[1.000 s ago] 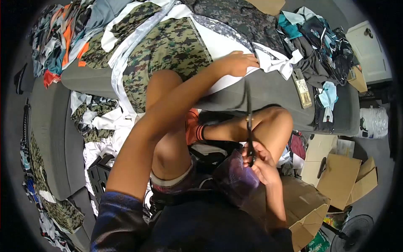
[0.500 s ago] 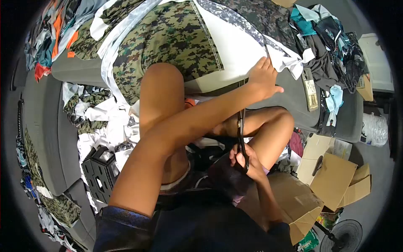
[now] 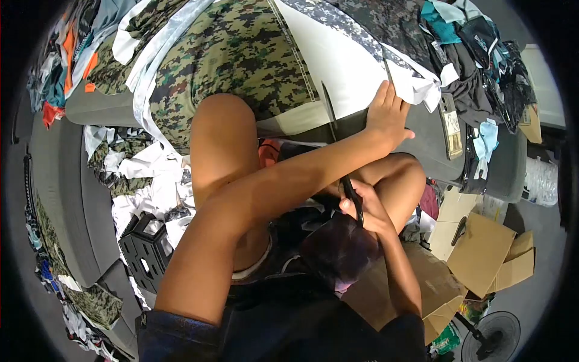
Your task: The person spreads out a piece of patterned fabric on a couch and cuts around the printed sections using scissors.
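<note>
My left hand (image 3: 389, 119) is stretched out at the lower edge of the white cloth (image 3: 329, 60), its fingers extended and its thumb apart. My right hand (image 3: 367, 208) is closed around the black handles of long scissors (image 3: 331, 114). The scissors point up towards the cloth, and my left forearm crosses over their middle. Beside the white cloth lies green camouflage fabric (image 3: 235, 66) with a pale lower edge. Dark camouflage fabric (image 3: 386, 27) is above the white cloth. Purplish see-through material (image 3: 341, 250) rests in my lap.
Grey cushioned seating (image 3: 416, 148) lies under the cloth. Clothing piles (image 3: 473, 66) are at upper right, white scraps (image 3: 154, 175) and a black crate (image 3: 145, 250) at left. Open cardboard boxes (image 3: 479, 250) and a fan (image 3: 494, 338) are at lower right.
My left hand has moved right along the cloth edge, and its fingers have spread. The scissors in my right hand are now partly behind my left forearm. The view has shifted slightly.
</note>
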{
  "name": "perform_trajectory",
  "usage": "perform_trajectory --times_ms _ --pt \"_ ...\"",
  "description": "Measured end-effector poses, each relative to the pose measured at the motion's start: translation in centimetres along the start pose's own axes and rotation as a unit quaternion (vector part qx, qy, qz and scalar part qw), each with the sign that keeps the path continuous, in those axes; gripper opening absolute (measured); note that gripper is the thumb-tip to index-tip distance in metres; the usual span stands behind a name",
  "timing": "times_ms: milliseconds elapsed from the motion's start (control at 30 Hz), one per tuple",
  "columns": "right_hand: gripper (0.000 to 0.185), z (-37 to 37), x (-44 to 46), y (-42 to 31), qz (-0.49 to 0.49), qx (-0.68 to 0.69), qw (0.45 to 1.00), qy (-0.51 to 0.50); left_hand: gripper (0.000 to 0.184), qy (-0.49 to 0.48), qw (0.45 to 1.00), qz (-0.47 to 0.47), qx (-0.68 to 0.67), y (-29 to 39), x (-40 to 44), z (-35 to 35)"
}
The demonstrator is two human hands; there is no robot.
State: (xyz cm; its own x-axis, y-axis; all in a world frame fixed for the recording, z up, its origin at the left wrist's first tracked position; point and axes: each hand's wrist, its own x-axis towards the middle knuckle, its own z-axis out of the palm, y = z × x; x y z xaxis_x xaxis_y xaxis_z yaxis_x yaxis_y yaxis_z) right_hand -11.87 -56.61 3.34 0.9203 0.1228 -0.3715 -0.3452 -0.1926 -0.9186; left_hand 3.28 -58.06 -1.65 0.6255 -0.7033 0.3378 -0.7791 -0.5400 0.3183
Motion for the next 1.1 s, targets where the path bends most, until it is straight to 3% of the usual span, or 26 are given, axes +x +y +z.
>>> perform_trajectory --times_ms 133,300,467,1100 --pt "0.041 0.0 0.5 1.0 0.022 0.019 0.999 -0.019 0.076 -0.009 1.0 -0.004 0.003 0.2 0.1 -0.3" --pt "0.042 -0.1 0.4 0.4 -0.016 -0.015 1.0 0.014 0.076 -0.003 1.0 -0.004 -0.023 0.2 0.1 0.4" --pt "0.041 -0.1 0.5 0.0 -0.004 -0.017 1.0 0.019 0.076 0.046 0.999 0.002 0.006 0.1 0.0 0.2" --pt "0.031 -0.2 0.1 0.0 0.018 -0.005 0.999 0.026 0.073 0.06 0.998 0.016 0.011 -0.1 -0.1 0.0"
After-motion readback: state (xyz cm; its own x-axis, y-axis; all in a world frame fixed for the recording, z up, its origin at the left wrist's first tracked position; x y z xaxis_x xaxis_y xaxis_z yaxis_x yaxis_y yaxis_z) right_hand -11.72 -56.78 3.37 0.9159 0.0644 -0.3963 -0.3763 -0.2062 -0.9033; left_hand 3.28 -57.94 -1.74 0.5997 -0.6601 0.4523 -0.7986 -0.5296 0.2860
